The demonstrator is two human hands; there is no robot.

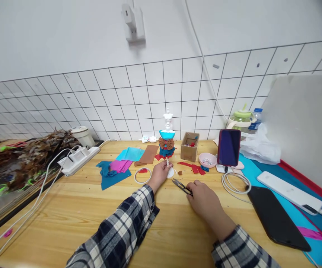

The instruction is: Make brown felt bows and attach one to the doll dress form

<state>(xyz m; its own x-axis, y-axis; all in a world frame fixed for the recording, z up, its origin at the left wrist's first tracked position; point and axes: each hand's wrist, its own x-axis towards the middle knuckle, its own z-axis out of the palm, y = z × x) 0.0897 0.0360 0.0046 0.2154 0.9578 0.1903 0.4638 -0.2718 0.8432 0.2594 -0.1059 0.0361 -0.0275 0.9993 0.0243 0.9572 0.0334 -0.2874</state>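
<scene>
My right hand (204, 197) is closed around a pair of thread snips (179, 184), whose blades point left toward my other hand. My left hand (161, 173) pinches a small white piece (167, 162) in its fingertips; its kind is unclear. A white disc (171, 173) shows beside those fingers, partly covered by them. Just behind stands a white figurine (168, 124) dressed in turquoise, a brown bow (166, 143) and blue and red ruffles. Left of my left hand lies a white ring-shaped roll (135, 179), apparently tape, with a red scrap inside it.
Turquoise, magenta, blue and brown sheets (146, 154) lie at left. A cardboard box (189, 152), a pink bowl (207, 160) of small bits and red scraps (195, 168) sit at right. Beyond them are a propped phone (229, 147), a coiled cable (235, 189) and a black phone (278, 217).
</scene>
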